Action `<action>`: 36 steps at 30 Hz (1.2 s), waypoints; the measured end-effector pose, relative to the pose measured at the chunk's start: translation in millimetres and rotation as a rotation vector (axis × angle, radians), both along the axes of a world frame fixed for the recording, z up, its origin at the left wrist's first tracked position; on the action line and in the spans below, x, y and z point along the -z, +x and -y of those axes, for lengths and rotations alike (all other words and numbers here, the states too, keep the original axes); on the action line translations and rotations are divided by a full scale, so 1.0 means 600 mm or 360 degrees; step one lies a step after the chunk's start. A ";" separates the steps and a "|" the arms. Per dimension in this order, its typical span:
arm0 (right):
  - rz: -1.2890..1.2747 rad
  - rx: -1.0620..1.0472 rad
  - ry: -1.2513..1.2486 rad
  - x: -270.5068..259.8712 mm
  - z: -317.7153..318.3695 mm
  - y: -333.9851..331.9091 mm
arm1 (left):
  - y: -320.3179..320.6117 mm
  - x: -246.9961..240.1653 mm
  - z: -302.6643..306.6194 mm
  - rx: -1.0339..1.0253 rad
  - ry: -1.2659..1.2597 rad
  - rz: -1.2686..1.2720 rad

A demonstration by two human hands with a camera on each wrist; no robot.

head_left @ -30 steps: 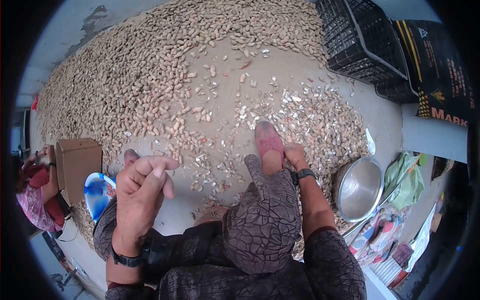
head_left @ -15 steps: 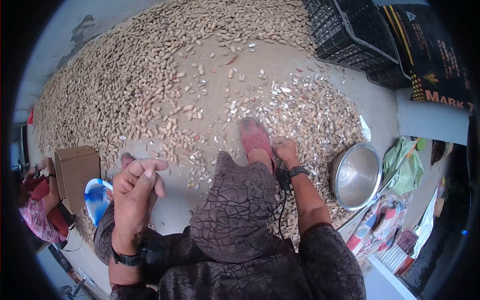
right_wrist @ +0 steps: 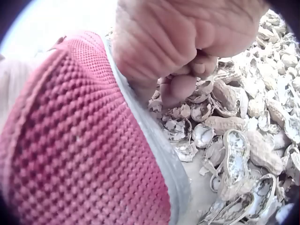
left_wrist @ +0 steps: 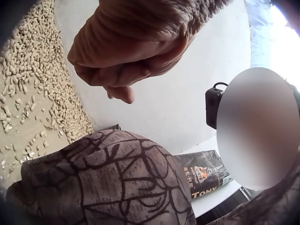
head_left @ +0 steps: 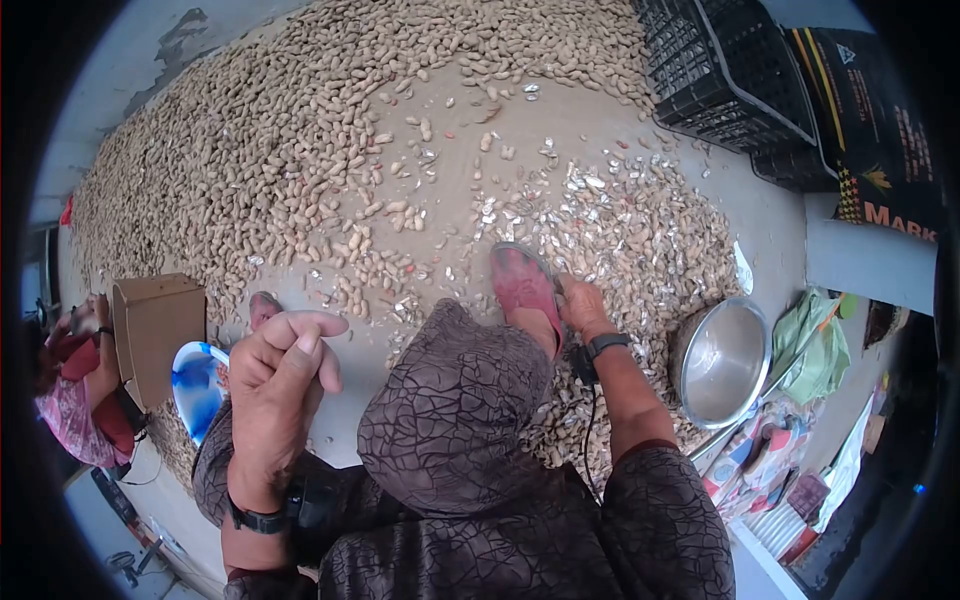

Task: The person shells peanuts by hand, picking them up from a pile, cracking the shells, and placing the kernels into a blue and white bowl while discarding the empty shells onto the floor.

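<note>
My left hand [head_left: 285, 385] is raised in front of the body, fingers curled and thumb laid over them. Nothing shows in its grasp; in the left wrist view the left hand [left_wrist: 136, 44] hangs above a patterned trouser knee [left_wrist: 126, 178]. Down at the floor, my right hand [head_left: 583, 305] is beside the outer edge of a red shoe [head_left: 522, 285] on the foot. Close up, the right hand [right_wrist: 187, 42] has its fingers curled against the edge of the shoe's grey sole [right_wrist: 154, 136], just over split peanut shells [right_wrist: 236, 154]. No held item shows there.
Unshelled peanuts [head_left: 250, 170] spread along the wall. A heap of shells [head_left: 640, 230] lies right of the shoe, with a steel basin [head_left: 722, 360] beside it. Black crates [head_left: 735, 85], a cardboard box [head_left: 165, 335], a blue-and-white basin [head_left: 195, 385] and another person [head_left: 75, 410] are around.
The bent knee has swung to the left, and the red shoe has shifted slightly left. My right hand has stayed beside the shoe. The left hand keeps its raised, curled pose.
</note>
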State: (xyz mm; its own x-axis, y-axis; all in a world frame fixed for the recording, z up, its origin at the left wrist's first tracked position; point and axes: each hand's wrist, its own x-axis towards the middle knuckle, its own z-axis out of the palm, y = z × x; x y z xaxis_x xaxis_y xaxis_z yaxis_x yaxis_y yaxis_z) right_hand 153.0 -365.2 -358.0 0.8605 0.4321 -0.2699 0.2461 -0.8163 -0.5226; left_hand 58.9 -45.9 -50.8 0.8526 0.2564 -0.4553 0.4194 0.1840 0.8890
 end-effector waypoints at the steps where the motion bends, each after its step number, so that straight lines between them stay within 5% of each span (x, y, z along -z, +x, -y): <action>1: 0.0003 -0.0001 0.0003 -0.002 -0.001 0.003 | 0.000 -0.001 0.001 0.0005 0.0007 -0.0035; 13: 0.0211 -0.0420 -0.0282 0.020 -0.008 0.020 | -0.007 0.008 0.001 -0.0010 0.0053 -0.0005; 16: 0.0192 -0.0171 -0.0342 0.011 -0.020 0.020 | -0.006 0.002 -0.001 -0.0006 0.0057 -0.0037; 18: 0.0227 0.0464 -0.0471 0.019 -0.018 0.027 | -0.004 -0.003 0.000 -0.0004 0.0054 -0.0075; 19: 0.0239 0.0458 -0.0469 0.019 -0.015 0.033 | -0.003 -0.004 -0.001 -0.0020 0.0041 -0.0074; 22: 0.0097 0.0923 0.0102 0.025 0.009 0.058 | 0.002 -0.011 0.000 -0.0050 0.0007 -0.0021; 23: 0.0112 0.0915 0.0100 0.002 0.008 0.063 | 0.003 -0.014 0.001 -0.0055 -0.0015 0.0014; 25: -0.0779 0.1174 0.1021 -0.103 -0.016 0.069 | 0.007 -0.026 0.003 -0.0018 -0.0056 0.0012; 26: -0.0893 0.1161 0.1185 -0.151 -0.033 0.067 | 0.010 -0.032 0.004 0.0033 -0.0093 0.0000; 36: -0.1227 0.0073 0.1473 -0.495 -0.187 0.024 | 0.009 -0.034 0.036 0.0299 -0.0284 0.0222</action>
